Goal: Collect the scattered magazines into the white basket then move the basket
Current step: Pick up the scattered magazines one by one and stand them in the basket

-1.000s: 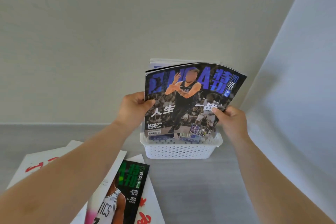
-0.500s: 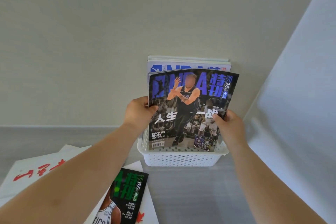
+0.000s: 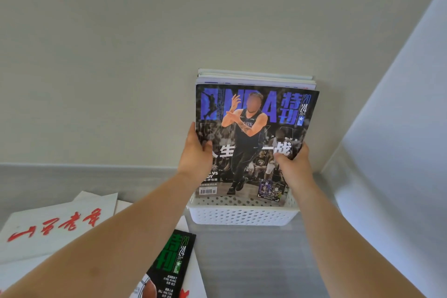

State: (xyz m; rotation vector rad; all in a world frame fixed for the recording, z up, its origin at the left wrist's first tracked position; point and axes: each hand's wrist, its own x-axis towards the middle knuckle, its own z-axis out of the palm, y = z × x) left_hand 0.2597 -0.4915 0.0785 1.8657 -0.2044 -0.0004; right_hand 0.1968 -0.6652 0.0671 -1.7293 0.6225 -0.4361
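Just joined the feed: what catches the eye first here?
A blue-titled magazine stands upright, lower edge in the white basket by the wall, gripped at its sides by the left hand and right hand. More magazines stand behind it; lower left, a green-titled magazine lies on white papers with red writing.

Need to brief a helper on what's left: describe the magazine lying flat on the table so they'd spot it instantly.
From the white basket by the wall, come toward the viewer and leftward. There the magazine lies flat on white sheets with red brush lettering. It alone has a black cover with green title characters.
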